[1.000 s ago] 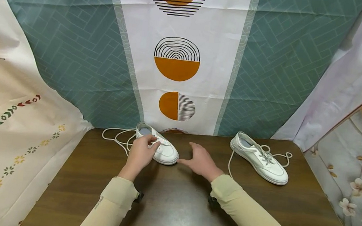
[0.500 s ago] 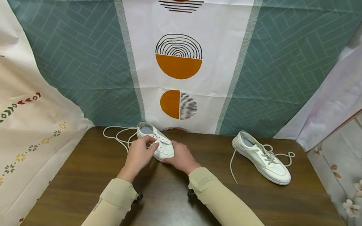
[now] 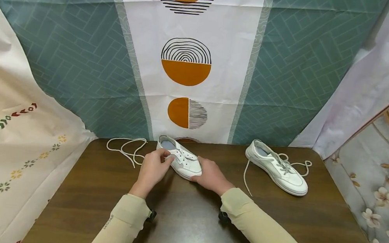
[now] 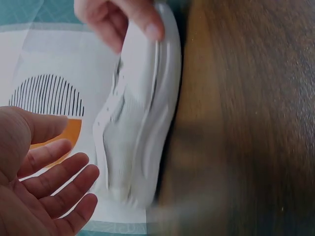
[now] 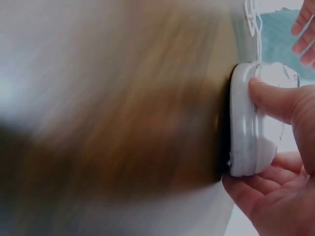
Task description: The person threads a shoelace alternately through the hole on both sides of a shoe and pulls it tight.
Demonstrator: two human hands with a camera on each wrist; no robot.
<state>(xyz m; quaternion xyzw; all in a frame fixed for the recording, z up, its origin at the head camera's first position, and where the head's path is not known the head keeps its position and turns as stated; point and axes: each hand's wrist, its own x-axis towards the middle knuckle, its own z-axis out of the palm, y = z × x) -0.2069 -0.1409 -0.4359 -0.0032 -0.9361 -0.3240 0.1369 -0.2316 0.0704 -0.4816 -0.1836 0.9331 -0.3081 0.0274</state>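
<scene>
A white shoe [image 3: 184,160] with empty eyelets stands near the table's back edge. My right hand [image 3: 211,175] grips its toe, thumb on the near side and fingers round the far side, as the right wrist view of the shoe [image 5: 246,123] also shows. Beside the shoe is my left hand [image 3: 154,167]; in the left wrist view that hand [image 4: 44,172] has its fingers loosely bent, apart from the shoe [image 4: 133,123], and holds nothing.
Loose white laces [image 3: 129,152] lie left of the shoe. A second white shoe [image 3: 278,168], laced, stands at the back right of the brown table [image 3: 184,222], one lace end trailing. Patterned cloth [image 3: 203,24] hangs behind.
My right hand came in from the right and took hold of the shoe's toe. The shoe has shifted right, away from the loose laces. My left hand has stayed nearly in place.
</scene>
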